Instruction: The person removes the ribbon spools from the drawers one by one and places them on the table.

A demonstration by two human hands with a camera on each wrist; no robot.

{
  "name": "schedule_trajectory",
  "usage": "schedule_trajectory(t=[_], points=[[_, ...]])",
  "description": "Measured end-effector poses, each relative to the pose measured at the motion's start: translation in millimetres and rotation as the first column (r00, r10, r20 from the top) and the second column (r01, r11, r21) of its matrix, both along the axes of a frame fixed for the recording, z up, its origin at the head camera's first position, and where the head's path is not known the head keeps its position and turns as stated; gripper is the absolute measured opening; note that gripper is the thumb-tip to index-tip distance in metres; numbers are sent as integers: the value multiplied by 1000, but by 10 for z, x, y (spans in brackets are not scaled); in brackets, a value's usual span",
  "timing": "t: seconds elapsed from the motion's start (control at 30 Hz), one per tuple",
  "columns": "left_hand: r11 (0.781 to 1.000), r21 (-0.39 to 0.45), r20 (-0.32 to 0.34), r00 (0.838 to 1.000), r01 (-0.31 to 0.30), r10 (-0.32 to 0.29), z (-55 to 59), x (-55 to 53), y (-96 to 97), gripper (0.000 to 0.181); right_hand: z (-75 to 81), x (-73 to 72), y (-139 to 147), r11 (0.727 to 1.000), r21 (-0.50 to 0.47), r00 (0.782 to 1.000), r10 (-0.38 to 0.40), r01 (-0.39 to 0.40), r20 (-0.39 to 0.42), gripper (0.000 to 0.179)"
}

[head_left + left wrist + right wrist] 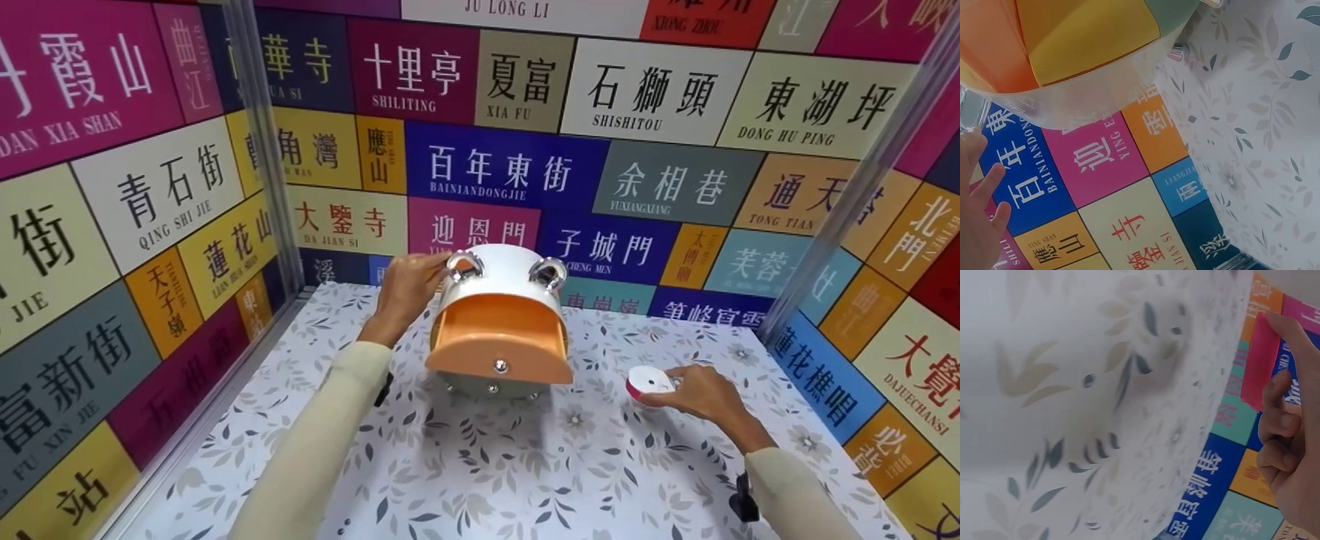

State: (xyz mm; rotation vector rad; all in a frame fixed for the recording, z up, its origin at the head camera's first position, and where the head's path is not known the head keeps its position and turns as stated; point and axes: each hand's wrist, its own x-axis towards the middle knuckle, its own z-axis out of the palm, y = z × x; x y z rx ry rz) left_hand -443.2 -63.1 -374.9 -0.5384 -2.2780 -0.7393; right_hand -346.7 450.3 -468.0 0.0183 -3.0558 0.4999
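A white rounded storage box (504,262) with two silver rings on top like a frog's eyes stands on the table. Its orange drawer (499,352) with a silver knob is pulled out, above a grey-green lower drawer (487,386). My left hand (409,289) is at the box's upper left and pinches the left silver ring (465,264); the thumb is hidden. Off to the right of the box, my right hand (705,394) holds a small round spool-like piece (649,380) with a white top, dark centre hole and pink side, between thumb and fingers, just above the table.
A white leaf-patterned cloth (480,465) covers the table. Colourful panels of place names (502,165) stand behind it and on both sides, joined by clear corner strips (262,135). Wrist straps (742,499) show at the sleeves.
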Motion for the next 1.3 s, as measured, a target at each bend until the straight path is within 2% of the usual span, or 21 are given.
schedule_trajectory(t=[0.27, 0.6, 0.77, 0.93, 1.3], points=[[1000, -1, -43, 999, 15, -15, -26, -28, -10, 33, -212, 47, 141, 999, 29, 999, -26, 25, 33, 111], [1000, 31, 6, 1000, 8, -8, -29, -1, -14, 35, -420, 66, 163, 999, 20, 995, -49, 47, 89, 111], [1000, 21, -3, 1000, 9, -9, -29, -9, -10, 34, -521, 34, 146, 999, -4, 995, -43, 44, 91, 109], [1000, 18, -17, 1000, 10, -10, -31, -21, -15, 33, -573, 33, 139, 1000, -13, 997, -24, 25, 68, 106], [1000, -18, -60, 998, 3, -4, -16, 1, -12, 34, -554, 52, 141, 999, 23, 992, -39, 37, 120, 110]])
